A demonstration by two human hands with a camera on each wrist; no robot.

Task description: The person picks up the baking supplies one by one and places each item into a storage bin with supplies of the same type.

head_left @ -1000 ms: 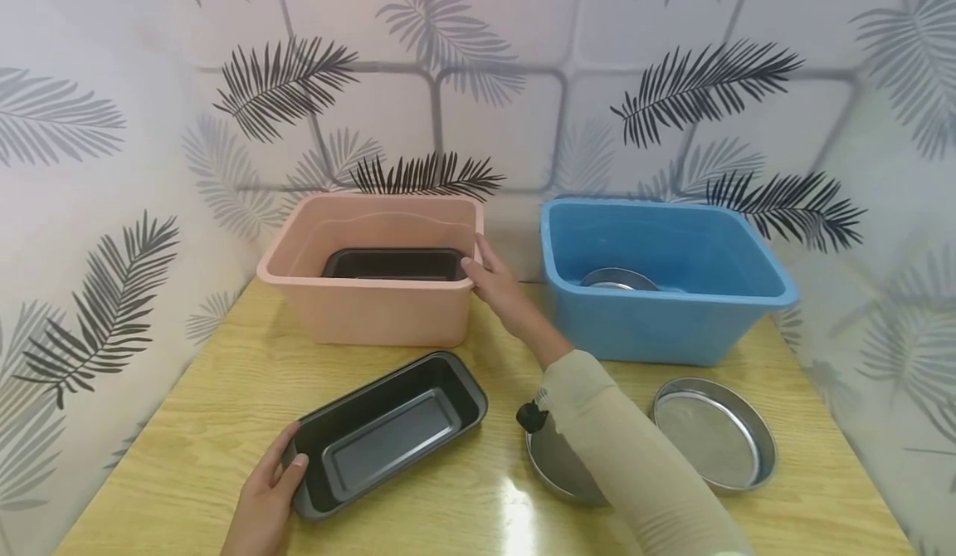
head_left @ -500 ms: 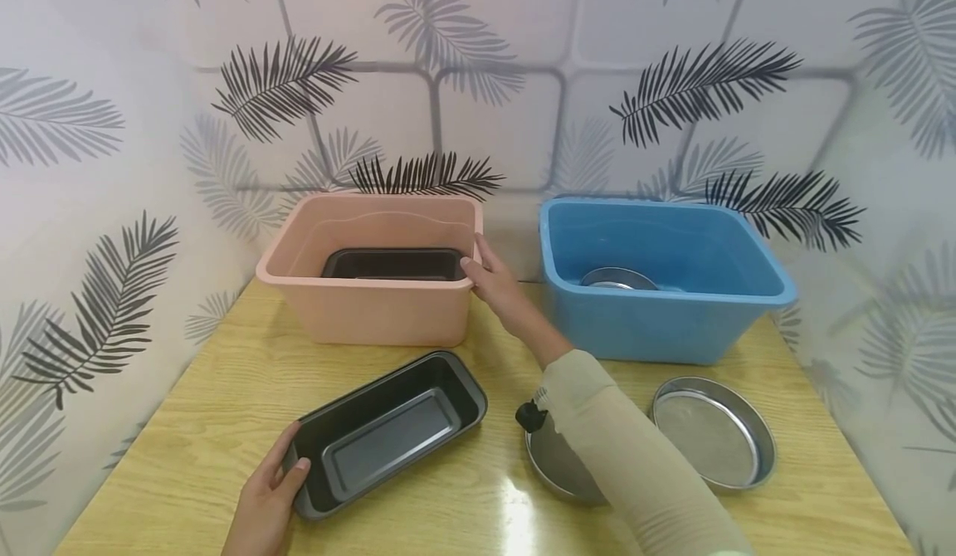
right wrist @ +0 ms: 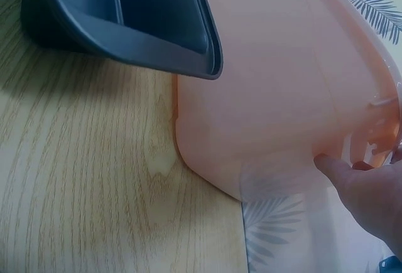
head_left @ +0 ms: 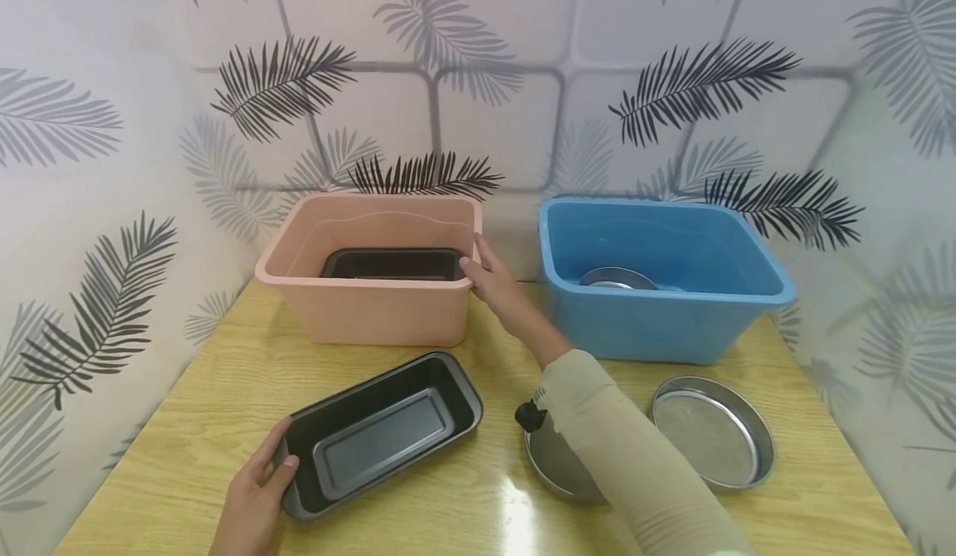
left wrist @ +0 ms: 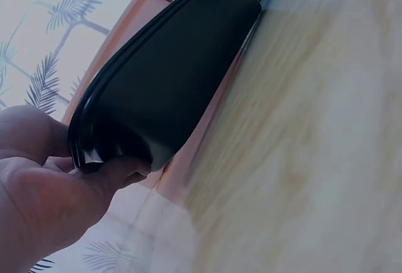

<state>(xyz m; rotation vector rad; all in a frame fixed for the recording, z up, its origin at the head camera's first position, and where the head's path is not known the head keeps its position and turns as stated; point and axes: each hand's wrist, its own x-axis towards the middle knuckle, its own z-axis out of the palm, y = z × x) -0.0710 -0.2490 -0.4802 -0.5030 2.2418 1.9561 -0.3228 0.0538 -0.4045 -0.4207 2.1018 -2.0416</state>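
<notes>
My left hand (head_left: 254,490) pinches the near-left end of a dark rectangular loaf pan (head_left: 381,436), thumb over the rim and fingers underneath in the left wrist view. The loaf pan (left wrist: 163,78) lies slantwise close over the table, its hollow facing up. My right hand (head_left: 504,290) grips the right rim of a pink plastic tub (head_left: 388,315), thumb on the outer wall in the right wrist view. Inside that tub sits another dark loaf pan (head_left: 396,263), partly hidden by the front wall.
A blue tub (head_left: 642,332) stands to the right with a round metal pan (head_left: 618,278) in it. One round pan (head_left: 713,436) lies on the wooden table (head_left: 187,456) at right; another round pan (head_left: 556,460) is partly under my right sleeve. A patterned wall closes the back.
My left hand has shifted slightly left, drawing the loaf pan with it. The right hand stays on the pink tub's rim, and both tubs keep their places.
</notes>
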